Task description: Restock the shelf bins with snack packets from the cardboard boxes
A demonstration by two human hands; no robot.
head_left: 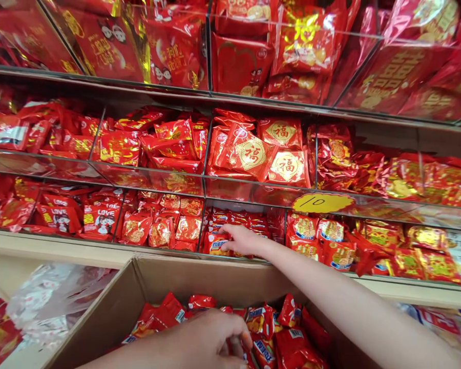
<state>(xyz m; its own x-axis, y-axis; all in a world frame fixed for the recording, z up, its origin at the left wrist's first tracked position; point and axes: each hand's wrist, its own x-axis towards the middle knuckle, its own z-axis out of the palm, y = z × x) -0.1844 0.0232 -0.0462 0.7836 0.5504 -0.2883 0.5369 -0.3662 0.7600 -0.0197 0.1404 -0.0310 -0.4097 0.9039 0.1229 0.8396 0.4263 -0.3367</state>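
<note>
My right hand (244, 241) reaches into a low shelf compartment. Its thumb and forefinger are at a small red snack packet (217, 244) with a blue-and-white label, in the front row there. More packets of the same look stand in rows behind it. Below, my left hand (215, 333) hangs over an opened cardboard box (176, 274), its fingers loosely bent and apart, with no packet visible in them. Loose red snack packets (263, 351) fill the box under that hand, and the lower fingers are partly out of view.
Clear dividers split the shelves into compartments of red packets, some with gold emblems (253, 152). A yellow price tag (322, 202) is fixed on the shelf edge to the right. A crumpled plastic bag (54, 302) lies left of the box.
</note>
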